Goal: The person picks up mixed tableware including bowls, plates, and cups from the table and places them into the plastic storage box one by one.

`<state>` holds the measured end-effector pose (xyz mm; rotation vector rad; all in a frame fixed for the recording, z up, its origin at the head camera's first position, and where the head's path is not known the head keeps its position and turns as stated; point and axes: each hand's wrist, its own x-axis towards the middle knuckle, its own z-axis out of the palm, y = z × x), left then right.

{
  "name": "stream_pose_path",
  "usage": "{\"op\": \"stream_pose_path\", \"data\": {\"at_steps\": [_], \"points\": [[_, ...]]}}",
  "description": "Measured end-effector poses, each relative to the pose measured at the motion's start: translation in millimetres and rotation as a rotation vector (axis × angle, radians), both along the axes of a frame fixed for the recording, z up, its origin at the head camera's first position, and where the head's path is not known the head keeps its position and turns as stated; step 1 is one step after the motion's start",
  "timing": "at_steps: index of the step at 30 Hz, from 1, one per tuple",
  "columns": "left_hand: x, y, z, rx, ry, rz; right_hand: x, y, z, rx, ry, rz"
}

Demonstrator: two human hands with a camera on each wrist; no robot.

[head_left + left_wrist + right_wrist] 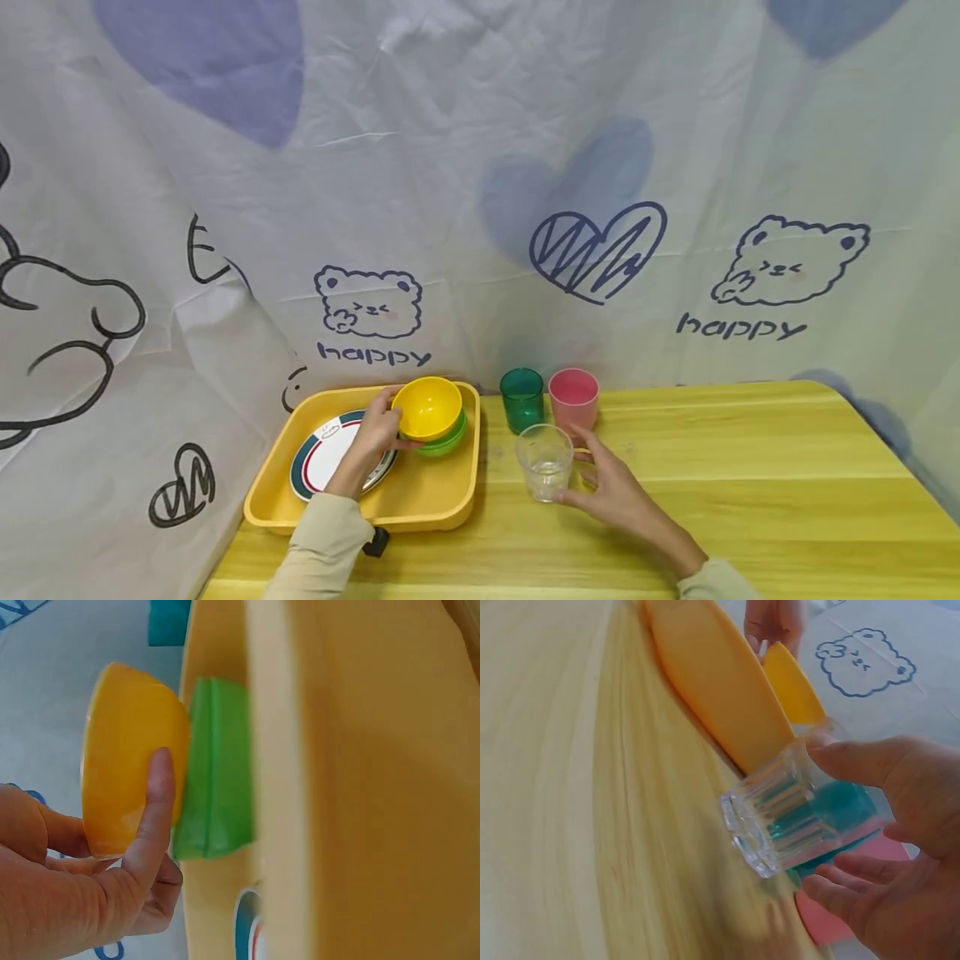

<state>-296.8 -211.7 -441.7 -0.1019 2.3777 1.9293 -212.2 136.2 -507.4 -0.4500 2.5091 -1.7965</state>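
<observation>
In the head view my left hand (378,425) holds a yellow bowl (429,407) by its left side, fingers along its outside in the left wrist view. Right under it are stacked green bowls (217,769), inside the yellow tray (465,508). A white plate (330,450) with a green and red rim lies in the tray, left of the bowls. My right hand (611,492) grips a clear plastic cup (545,462) from its right side. The right wrist view shows the thumb by the rim of this cup and the other fingers across from it.
Behind the clear cup, a green cup (522,402) and a pink cup (574,400) stand side by side near the table's back edge. The wooden table (750,483) extends to the right. A printed white cloth (480,167) hangs behind it.
</observation>
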Motion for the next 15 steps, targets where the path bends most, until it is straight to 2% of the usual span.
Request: {"op": "stream_pose_path", "data": {"at_steps": [5, 10, 15], "points": [[-5.1, -3.2, -6.6, -0.021, -0.02, 0.019, -1.4, -5.9, -4.5, -0.041, 0.008, 0.014], [-9.2, -1.5, -5.5, -0.047, -0.04, 0.004, -2.9, -11.5, -4.3, -0.047, -0.011, -0.054], [-11.7, -2.8, -11.1, -0.035, -0.071, 0.001, -3.1, -17.5, -3.8, -0.058, -0.014, -0.086]]}}
